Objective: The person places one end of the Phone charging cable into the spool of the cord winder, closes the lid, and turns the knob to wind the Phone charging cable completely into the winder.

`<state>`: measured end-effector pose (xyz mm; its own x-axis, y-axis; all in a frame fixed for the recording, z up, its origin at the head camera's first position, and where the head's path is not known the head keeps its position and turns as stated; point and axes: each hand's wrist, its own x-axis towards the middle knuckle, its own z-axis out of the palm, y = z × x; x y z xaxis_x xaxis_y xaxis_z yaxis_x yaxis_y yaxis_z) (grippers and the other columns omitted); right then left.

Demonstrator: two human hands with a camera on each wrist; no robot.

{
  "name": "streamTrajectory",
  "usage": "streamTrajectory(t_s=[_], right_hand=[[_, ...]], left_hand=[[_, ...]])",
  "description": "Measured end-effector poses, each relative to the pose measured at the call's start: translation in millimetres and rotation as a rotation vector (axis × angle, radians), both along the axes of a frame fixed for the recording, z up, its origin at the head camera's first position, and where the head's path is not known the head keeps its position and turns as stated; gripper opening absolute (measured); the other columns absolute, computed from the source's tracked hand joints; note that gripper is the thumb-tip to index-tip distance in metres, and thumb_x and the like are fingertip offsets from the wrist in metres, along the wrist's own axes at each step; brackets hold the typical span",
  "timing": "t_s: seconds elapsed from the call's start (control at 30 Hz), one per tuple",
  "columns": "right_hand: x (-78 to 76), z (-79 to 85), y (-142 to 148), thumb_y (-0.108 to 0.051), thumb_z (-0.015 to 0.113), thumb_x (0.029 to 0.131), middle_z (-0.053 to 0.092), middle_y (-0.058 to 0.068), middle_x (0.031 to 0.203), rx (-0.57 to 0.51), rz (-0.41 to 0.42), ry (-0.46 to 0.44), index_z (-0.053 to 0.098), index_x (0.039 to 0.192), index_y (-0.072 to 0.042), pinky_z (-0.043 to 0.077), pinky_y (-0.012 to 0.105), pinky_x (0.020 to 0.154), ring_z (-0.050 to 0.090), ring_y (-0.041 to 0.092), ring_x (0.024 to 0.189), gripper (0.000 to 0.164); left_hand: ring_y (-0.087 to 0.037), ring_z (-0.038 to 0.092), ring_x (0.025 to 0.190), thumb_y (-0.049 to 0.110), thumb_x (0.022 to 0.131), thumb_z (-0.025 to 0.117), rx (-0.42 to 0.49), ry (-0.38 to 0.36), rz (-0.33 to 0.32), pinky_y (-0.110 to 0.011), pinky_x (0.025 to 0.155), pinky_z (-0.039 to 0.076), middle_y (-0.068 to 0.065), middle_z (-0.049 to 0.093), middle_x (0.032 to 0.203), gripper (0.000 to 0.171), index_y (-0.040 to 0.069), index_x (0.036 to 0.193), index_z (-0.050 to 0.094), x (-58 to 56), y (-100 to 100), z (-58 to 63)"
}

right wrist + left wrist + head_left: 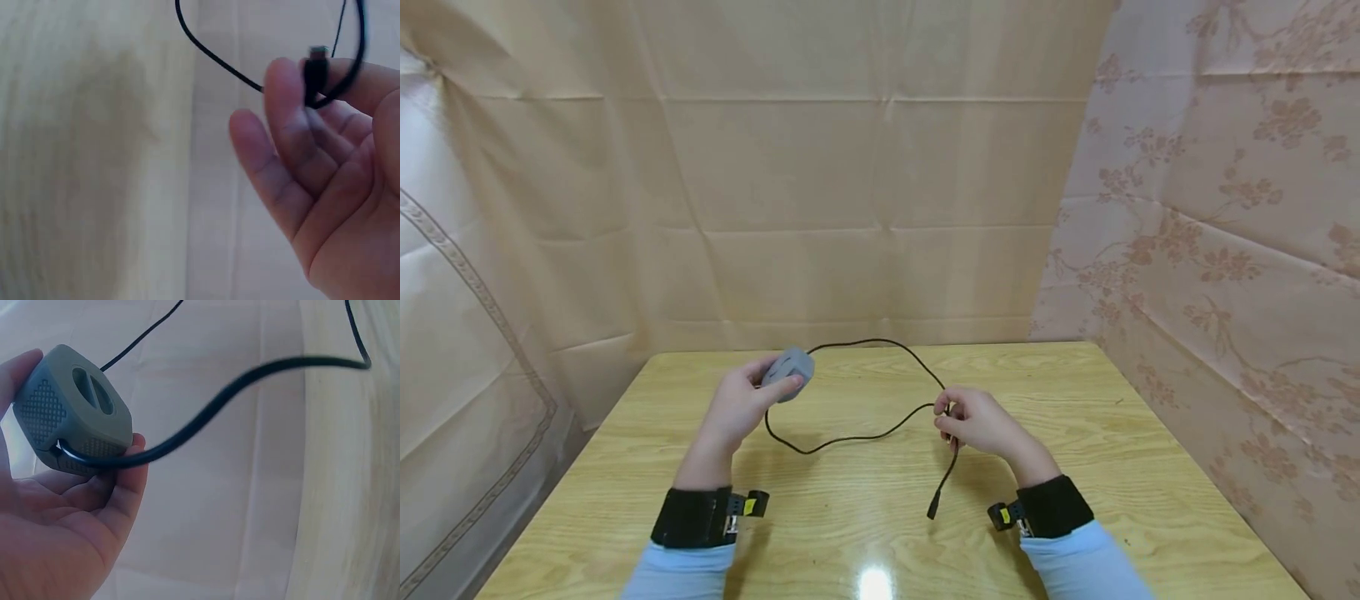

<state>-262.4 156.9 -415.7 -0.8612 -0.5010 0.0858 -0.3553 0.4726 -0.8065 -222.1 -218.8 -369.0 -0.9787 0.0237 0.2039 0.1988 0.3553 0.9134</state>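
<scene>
My left hand [739, 412] grips a grey rounded block [788, 372] above the table, thumb on the near face and fingers behind. In the left wrist view the block [94, 419] has cross-hatched sides, a round recess with a bar across it, and a notch where a black cable [206, 415] passes. The cable [857, 437] runs in two strands from the block to my right hand [981, 423]. Those fingers pinch it; one plug end [933, 505] dangles below. A plug with a metal tip [315, 75] shows between the fingers in the right wrist view.
Both hands are over a light wooden table [850, 533]. A beige cloth [775, 208] hangs behind its far edge, and a flowered cloth [1225, 250] hangs along the right side. Each wrist wears a black band with a small camera [756, 503].
</scene>
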Motion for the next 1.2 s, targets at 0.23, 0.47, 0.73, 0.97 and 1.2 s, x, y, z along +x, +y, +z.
streamTrajectory(t_s=[0.23, 0.47, 0.73, 0.97, 1.2], right_hand=[[1.6, -7.3, -4, -0.01, 0.067, 0.098, 0.068, 0.014, 0.079, 0.082, 0.045, -0.022, 0.064, 0.101, -0.002, 0.051, 0.031, 0.055, 0.066, 0.035, 0.064, 0.009], [3.5, 2.1, 3, -0.018, 0.065, 0.101, 0.07, 0.009, 0.103, 0.104, -0.052, 0.063, 0.066, 0.123, -0.004, 0.056, 0.036, 0.071, 0.068, 0.024, 0.084, 0.026], [14.3, 23.6, -8, -0.027, 0.068, 0.1, 0.053, 0.012, 0.148, 0.022, -0.078, 0.449, 0.051, 0.148, -0.009, 0.043, 0.054, 0.106, 0.05, 0.034, 0.134, 0.054], [20.8, 26.9, -24, -0.014, 0.069, 0.099, 0.064, 0.009, 0.135, -0.021, 0.001, 0.715, 0.063, 0.137, -0.005, 0.047, 0.048, 0.103, 0.058, 0.028, 0.126, 0.04], [22.3, 26.6, -32, -0.002, 0.075, 0.091, 0.074, -0.003, 0.095, -0.082, 0.052, 0.865, 0.078, 0.107, -0.009, 0.055, 0.033, 0.07, 0.066, 0.013, 0.086, 0.018]], left_hand=[[-0.034, 0.061, 0.117, 0.044, 0.086, 0.081, -0.135, 0.063, 0.022, -0.05, 0.093, 0.053, -0.018, 0.06, 0.136, 0.074, 0.006, 0.144, 0.055, -1.4, 15, -5.6], [-0.029, 0.063, 0.108, 0.043, 0.081, 0.086, -0.219, 0.145, -0.001, -0.043, 0.082, 0.056, -0.012, 0.065, 0.126, 0.075, 0.01, 0.142, 0.057, -0.7, 31, -5.6], [-0.023, 0.063, 0.108, 0.033, 0.079, 0.09, -0.286, 0.329, -0.104, -0.044, 0.085, 0.055, -0.003, 0.068, 0.12, 0.067, 0.013, 0.136, 0.061, 7.5, 47, -1.0], [-0.015, 0.064, 0.107, 0.03, 0.078, 0.091, -0.326, 0.434, -0.25, -0.041, 0.089, 0.055, 0.002, 0.068, 0.12, 0.067, 0.012, 0.135, 0.061, 14.4, 59, 2.6], [-0.015, 0.064, 0.108, 0.029, 0.08, 0.09, -0.324, 0.448, -0.356, -0.04, 0.089, 0.055, 0.0, 0.067, 0.126, 0.068, 0.009, 0.138, 0.06, 18.6, 65, 4.9]])
